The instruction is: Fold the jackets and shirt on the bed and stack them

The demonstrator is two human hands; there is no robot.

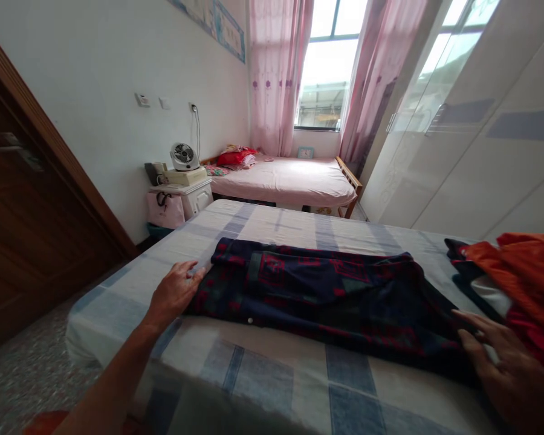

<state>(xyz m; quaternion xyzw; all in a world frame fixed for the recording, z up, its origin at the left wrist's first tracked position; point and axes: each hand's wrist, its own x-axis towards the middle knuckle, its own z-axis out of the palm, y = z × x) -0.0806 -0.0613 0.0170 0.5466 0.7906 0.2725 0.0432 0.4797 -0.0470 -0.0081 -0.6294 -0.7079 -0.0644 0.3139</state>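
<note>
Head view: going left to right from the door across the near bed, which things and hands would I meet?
Brown door → left hand → dark patterned garment → right hand. The orange clothing overlaps the right hand's span, so I left it out.

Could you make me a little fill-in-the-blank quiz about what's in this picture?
1. The dark patterned cloth lies on a bed whose sheet is blue and ____.
2. The person's left grip is farther from the orange garment than the ____ grip is.
3. The curtains beside the window are coloured ____.
4. Standing on the box on the bedside cabinet is a small ____.

Missing words: white; right; pink; fan.
</note>
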